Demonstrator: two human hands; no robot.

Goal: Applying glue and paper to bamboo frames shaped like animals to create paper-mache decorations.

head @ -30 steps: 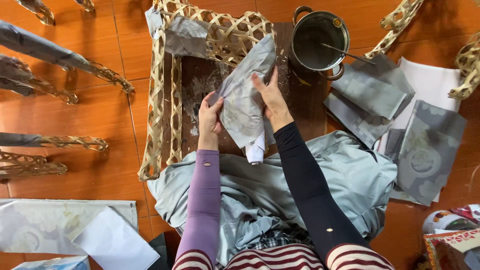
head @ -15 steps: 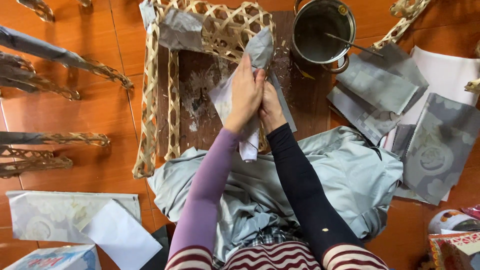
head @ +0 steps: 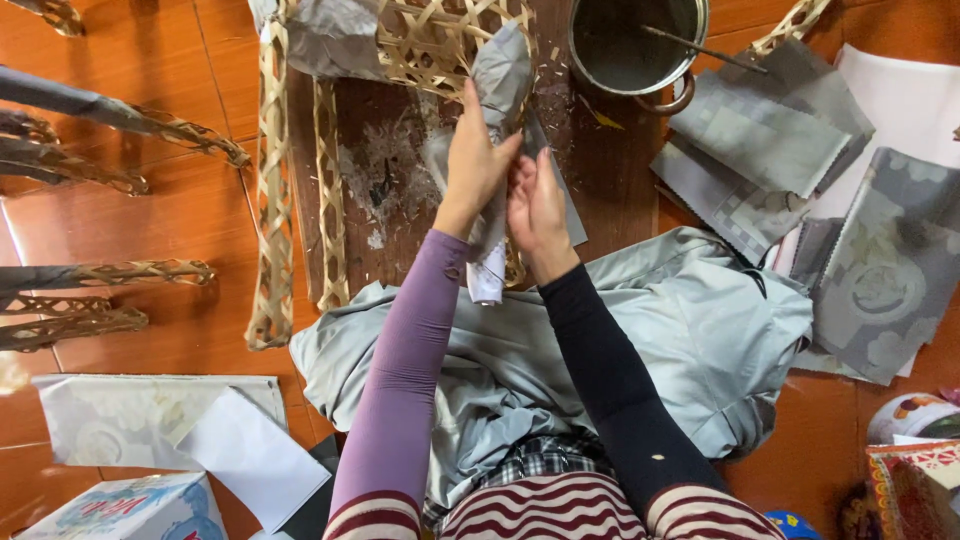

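Note:
My left hand [head: 473, 160], in a purple sleeve, and my right hand [head: 535, 205], in a black sleeve, press together around a grey, glue-wet sheet of paper [head: 500, 75]. The sheet is wrapped over a narrow woven bamboo piece whose lower end [head: 487, 282] sticks out white below my wrists. Both hands grip it above a dark wooden board [head: 390, 190] smeared with paste. A grey cloth [head: 690, 330] covers my lap just under the hands.
A metal pot [head: 635, 45] with a stick in it stands at the top right. Grey paper sheets [head: 790, 150] lie to the right. Woven bamboo frames [head: 270, 180] lie on the left of the board and across the orange floor [head: 120, 130]. White sheets [head: 160, 430] and a box [head: 130, 510] sit lower left.
My hands came together from apart and now clasp the paper-wrapped piece. The paper has been folded tighter around it, and the view has shifted closer.

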